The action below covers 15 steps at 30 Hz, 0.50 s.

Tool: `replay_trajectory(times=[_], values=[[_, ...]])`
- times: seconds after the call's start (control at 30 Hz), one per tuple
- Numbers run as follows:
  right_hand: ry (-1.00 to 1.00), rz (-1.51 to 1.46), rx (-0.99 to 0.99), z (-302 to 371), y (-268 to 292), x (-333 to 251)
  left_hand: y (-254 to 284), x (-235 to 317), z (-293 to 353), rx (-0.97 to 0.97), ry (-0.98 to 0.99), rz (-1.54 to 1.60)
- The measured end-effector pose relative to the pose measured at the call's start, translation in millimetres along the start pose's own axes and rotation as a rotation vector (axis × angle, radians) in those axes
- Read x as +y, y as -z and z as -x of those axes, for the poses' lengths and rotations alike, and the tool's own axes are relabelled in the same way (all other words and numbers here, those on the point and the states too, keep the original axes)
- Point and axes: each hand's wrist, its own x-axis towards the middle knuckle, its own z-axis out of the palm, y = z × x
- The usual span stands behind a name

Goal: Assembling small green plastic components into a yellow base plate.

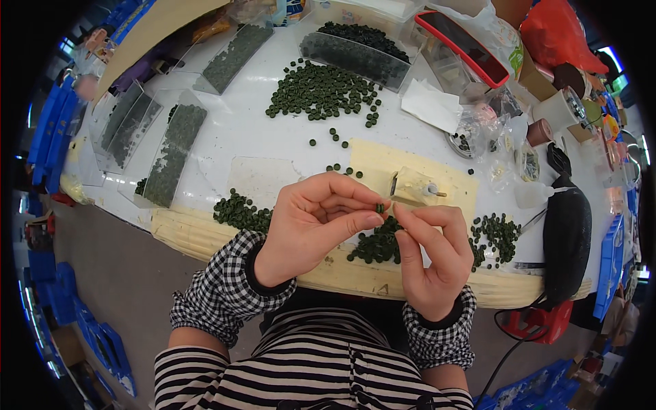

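Note:
Above the near edge of the table, my left hand (pixel 311 222) pinches a small dark green round piece (pixel 380 208) between thumb and fingertips. My right hand (pixel 437 246) is close beside it, fingers bent and drawn together, its fingertips nearly meeting those of the left; whatever it may hold is too small to make out. Under the hands lies a pile of similar green pieces (pixel 377 247), partly hidden by them. Another heap (pixel 240 210) sits by my left wrist, and a third group (pixel 499 236) spreads to the right of my right hand.
A yellow taped block with a metal pin (pixel 417 186) stands just beyond my hands. Farther back are a large spread of green pieces (pixel 321 89) and a clear bin (pixel 355 55). More clear bins (pixel 176 157) stand left. A red-framed phone (pixel 465 48) and a black tool with cable (pixel 567 239) are right.

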Motion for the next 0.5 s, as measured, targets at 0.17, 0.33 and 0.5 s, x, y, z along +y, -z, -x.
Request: replay_trajectory(times=[0.17,0.33,0.5], values=[[0.007,-0.045,-0.028,0.2,-2.9,-0.4,-0.7,2.3,0.4,0.006,0.023,-0.046],[0.023,-0.047,-0.023,0.4,-3.6,-0.2,1.2,-2.9,0.6,0.010,-0.001,-0.016],[0.035,-0.035,-0.013,0.5,-2.9,1.1,0.9,0.0,0.5,0.002,0.017,-0.061]])
